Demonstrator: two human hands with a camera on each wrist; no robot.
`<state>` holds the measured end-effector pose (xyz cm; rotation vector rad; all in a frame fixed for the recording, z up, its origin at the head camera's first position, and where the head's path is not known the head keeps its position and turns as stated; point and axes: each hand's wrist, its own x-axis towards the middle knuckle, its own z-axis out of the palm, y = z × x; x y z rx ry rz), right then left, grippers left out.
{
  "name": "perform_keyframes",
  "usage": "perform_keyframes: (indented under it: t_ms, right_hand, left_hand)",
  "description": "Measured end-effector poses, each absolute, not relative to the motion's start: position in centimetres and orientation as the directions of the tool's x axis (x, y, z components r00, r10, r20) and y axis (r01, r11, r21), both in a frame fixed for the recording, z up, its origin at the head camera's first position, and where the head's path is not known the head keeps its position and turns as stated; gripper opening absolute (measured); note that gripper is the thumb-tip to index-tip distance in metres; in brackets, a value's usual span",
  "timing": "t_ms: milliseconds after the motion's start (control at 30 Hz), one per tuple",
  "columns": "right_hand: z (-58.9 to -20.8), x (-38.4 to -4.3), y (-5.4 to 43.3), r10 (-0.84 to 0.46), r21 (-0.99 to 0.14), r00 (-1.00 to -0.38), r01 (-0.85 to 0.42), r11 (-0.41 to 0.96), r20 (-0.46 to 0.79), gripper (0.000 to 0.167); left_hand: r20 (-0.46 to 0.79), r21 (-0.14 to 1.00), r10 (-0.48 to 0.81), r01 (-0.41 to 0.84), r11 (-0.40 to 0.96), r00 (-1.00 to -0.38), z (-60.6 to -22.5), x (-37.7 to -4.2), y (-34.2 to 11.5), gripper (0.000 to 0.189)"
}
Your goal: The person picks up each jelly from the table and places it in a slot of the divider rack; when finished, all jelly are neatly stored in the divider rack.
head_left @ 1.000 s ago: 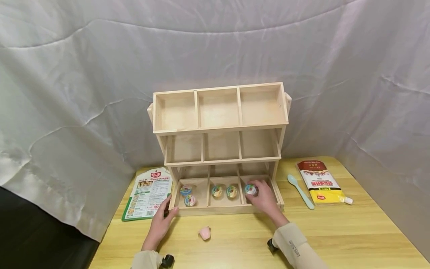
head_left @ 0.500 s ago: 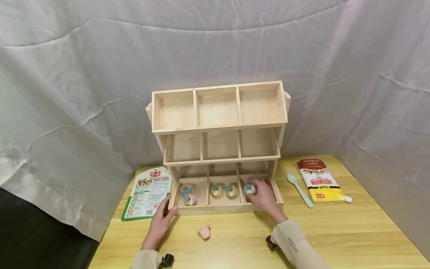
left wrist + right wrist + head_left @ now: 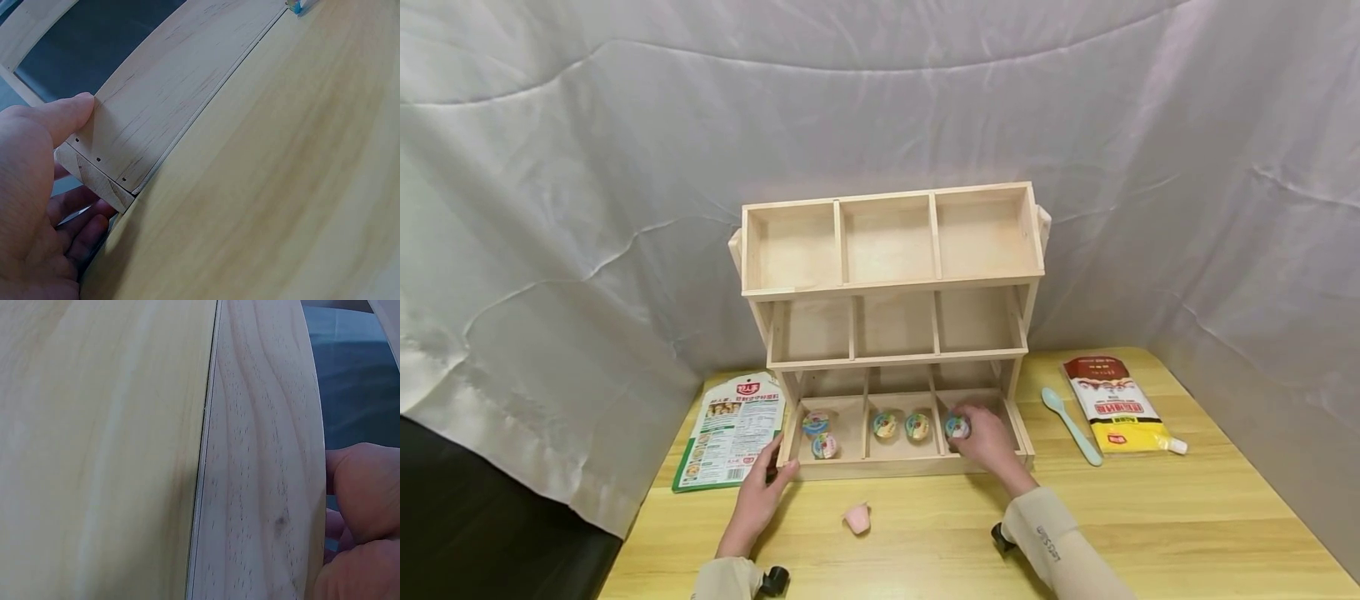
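Observation:
A three-tier wooden organizer [image 3: 895, 362] with divided compartments stands on the table. My left hand [image 3: 760, 497] grips its lower front-left corner; in the left wrist view the thumb [image 3: 74, 115] lies over the front board [image 3: 162, 94] and the other fingers curl around the side. Down in the bottom-right compartment, my right hand [image 3: 987, 438] holds a small jelly cup [image 3: 957, 427] with a printed lid. The right wrist view shows that hand behind the front board, its cup hidden. Two more cups [image 3: 917, 427] sit in the bottom-middle compartment, and two others [image 3: 823, 446] in the bottom-left.
A pink, torn-looking cup-shaped piece [image 3: 857, 519] lies on the wooden table [image 3: 1210, 517] before the organizer. To the left is a white-and-green food packet [image 3: 730, 437]. A pale green spoon [image 3: 1072, 427] and a red-and-yellow pouch with a spout [image 3: 1118, 404] lie right. Grey curtains [image 3: 880, 100] surround the table.
The jelly cup in my right hand has shifted slightly left within the bottom-right compartment, the hand moving along with it. My left hand stays on the corner.

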<state>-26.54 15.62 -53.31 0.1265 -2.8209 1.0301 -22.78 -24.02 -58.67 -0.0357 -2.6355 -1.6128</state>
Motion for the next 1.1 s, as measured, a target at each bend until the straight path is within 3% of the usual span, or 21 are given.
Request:
perform_keyframes:
  t_ms: [567,700,933,1100]
  right_hand:
    - [-52.8,-26.1,15.5,-0.008,-0.691,-0.988,-0.112,0.715,0.152,0.053]
    - [-51.7,-25.5,14.4,-0.004,-0.705,-0.979,-0.149,0.693,0.204,0.054]
    - [-49.5,-22.3,10.0,-0.090,-0.749,-0.958,-0.269,0.606,0.271,0.046]
    - [-50.0,-19.8,6.8,-0.256,-0.764,-0.933,-0.355,0.539,0.253,0.035]
  left_hand:
    - [0.053,0.888,-0.014,0.040,0.458,-0.999,-58.6,-22.8,-24.0,0.071]
    - [0.046,0.889,-0.009,0.037,0.456,-0.999,-58.5,-22.7,-24.0,0.071]
    - [0.040,0.892,-0.005,0.033,0.450,-0.999,-58.2,-22.5,-24.0,0.071]
    - [0.042,0.892,-0.004,0.036,0.450,-0.999,-58.3,-22.5,-23.9,0.071]
